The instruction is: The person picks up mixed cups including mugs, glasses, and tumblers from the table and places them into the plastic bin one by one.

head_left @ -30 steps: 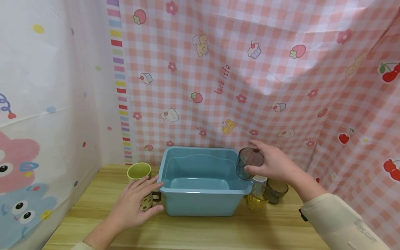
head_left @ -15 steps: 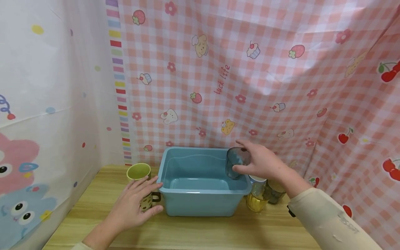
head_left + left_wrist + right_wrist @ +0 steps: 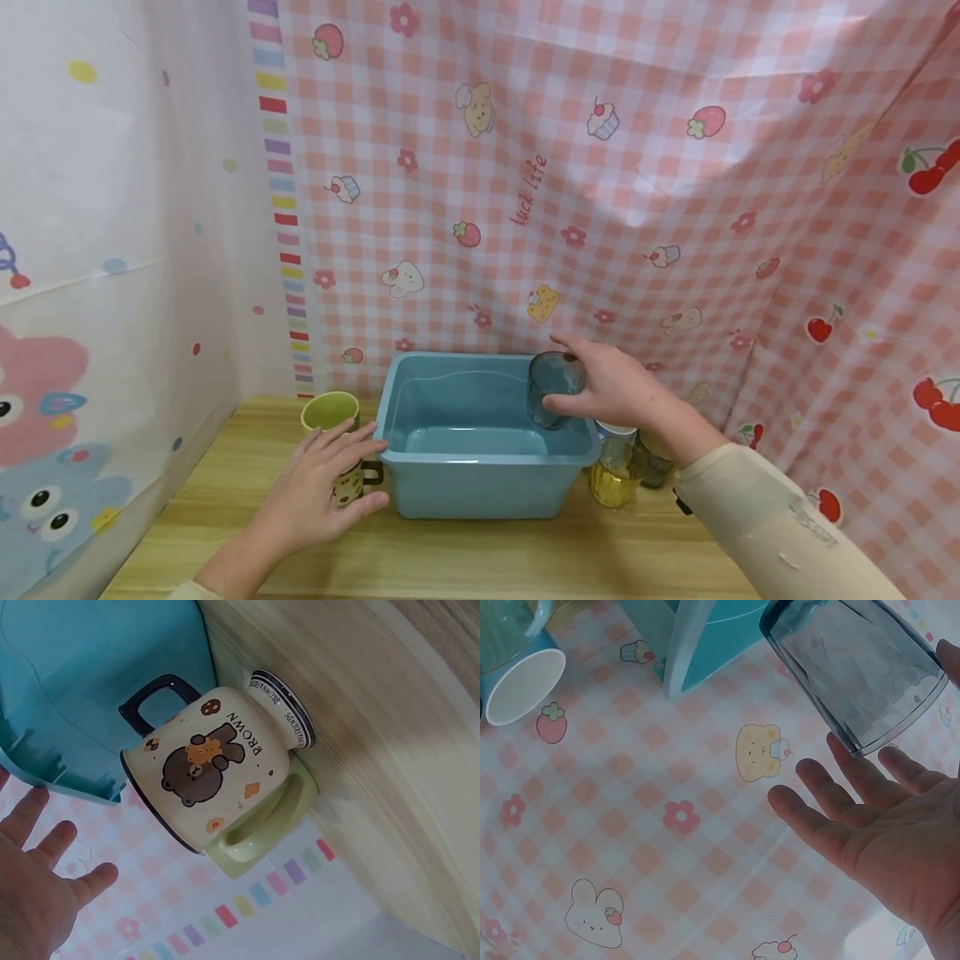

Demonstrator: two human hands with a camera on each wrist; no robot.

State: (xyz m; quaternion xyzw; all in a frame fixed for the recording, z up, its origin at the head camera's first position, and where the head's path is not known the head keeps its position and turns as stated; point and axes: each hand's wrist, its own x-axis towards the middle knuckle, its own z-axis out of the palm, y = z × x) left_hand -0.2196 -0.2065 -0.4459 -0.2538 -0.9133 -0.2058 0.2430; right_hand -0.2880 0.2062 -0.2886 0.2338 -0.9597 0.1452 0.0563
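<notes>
My right hand (image 3: 618,385) grips a smoky grey glass tumbler (image 3: 550,392) by its rim, thumb on one side and fingers on the other. The tumbler hangs over the right end of a blue plastic bin (image 3: 487,490). On the left side, my left hand (image 3: 315,493) has its fingers spread, fingertips right at the bin's rim. Behind that hand stand a cream mug with a brown bear (image 3: 199,769) and a light green mug (image 3: 330,411); the hand partly hides both in the head view.
To the bin's right, a yellow-bottomed glass (image 3: 613,483), a white-rimmed cup (image 3: 529,686) and a dark glass (image 3: 656,467) stand close together, partly behind the right arm. The wooden table (image 3: 480,558) meets a pink checked cloth (image 3: 465,275) at the back.
My right hand has carried the smoky tumbler leftward from beside the bin's right rim to over the bin's inside. The left hand has stayed at the left rim.
</notes>
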